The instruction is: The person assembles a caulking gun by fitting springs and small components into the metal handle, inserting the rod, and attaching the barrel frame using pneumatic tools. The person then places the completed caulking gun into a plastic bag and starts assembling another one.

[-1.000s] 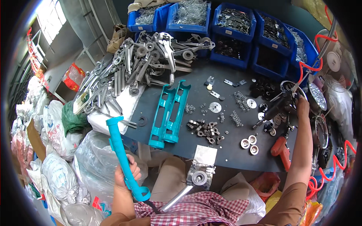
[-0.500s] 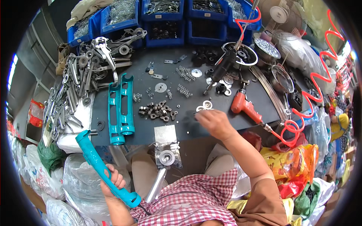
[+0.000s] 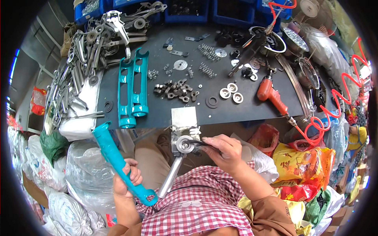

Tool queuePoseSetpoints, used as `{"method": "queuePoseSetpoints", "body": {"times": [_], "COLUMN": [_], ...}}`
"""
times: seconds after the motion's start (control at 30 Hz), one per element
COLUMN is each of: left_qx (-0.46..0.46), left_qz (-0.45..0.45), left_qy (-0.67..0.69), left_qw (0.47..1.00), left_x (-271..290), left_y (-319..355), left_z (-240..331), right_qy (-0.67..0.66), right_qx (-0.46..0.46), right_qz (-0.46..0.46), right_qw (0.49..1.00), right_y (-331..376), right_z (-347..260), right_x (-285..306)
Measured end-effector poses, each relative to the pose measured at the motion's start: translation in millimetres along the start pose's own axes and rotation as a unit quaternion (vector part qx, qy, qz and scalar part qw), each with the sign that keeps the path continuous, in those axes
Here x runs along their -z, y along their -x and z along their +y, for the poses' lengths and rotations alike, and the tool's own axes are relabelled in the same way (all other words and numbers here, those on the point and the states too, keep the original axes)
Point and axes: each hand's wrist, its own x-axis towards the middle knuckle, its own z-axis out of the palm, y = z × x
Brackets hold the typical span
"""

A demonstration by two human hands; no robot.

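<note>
My left hand (image 3: 129,177) is wrapped round the middle of a teal tubular metal part (image 3: 109,145), held slanting in front of the bench's left side. My right hand (image 3: 226,151) pinches a thin black ring (image 3: 200,142), seen nearly edge-on. The ring's near end reaches the round metal head (image 3: 184,144) of a fixture at the bench's front edge; whether they touch I cannot tell. From that head a shiny metal tube (image 3: 171,177) slopes down towards my apron. Two more teal parts (image 3: 134,90) lie side by side on the dark bench (image 3: 169,116).
Metal levers (image 3: 84,59) are heaped at the left. Mid-bench are small metal fittings (image 3: 177,90), springs (image 3: 206,53), three silvery cups (image 3: 231,93) and black rings (image 3: 212,102). A red pneumatic driver (image 3: 271,96) with a coiled hose lies right; another black tool (image 3: 250,51) hangs nearby.
My right hand has come back from the benchtop to the fixture, now with a black ring in its fingers. The left hand and teal part have shifted slightly right. The view has tilted down.
</note>
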Motion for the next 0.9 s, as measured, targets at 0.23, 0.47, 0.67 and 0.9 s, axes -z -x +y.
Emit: {"method": "queuePoseSetpoints", "body": {"times": [0.23, 0.47, 0.67, 0.9], "left_qx": [0.021, -0.059, -0.226, -0.203], "left_qz": [-0.015, -0.093, -0.235, -0.308], "left_qy": [-0.020, -0.070, -0.141, -0.344], "left_qw": [0.999, 0.991, 0.935, 0.863], "left_x": [-11.2, -40.4, -118.3, -126.4], "left_y": [-11.4, -33.0, -88.5, -119.8], "left_z": [-1.3, 20.2, 17.4, -13.5], "right_qy": [-0.075, 0.056, 0.007, -0.022], "right_qx": [-0.281, -0.048, -0.065, -0.055], "right_qz": [-0.130, -0.120, -0.082, -0.035], "right_qw": [0.948, 0.990, 0.994, 0.998], "right_y": [-5.4, 4.0, 15.1, 20.6], "right_z": [-8.1, 3.4, 11.2, 17.1], "right_x": [-19.4, -27.6, -35.6, -51.9]}}
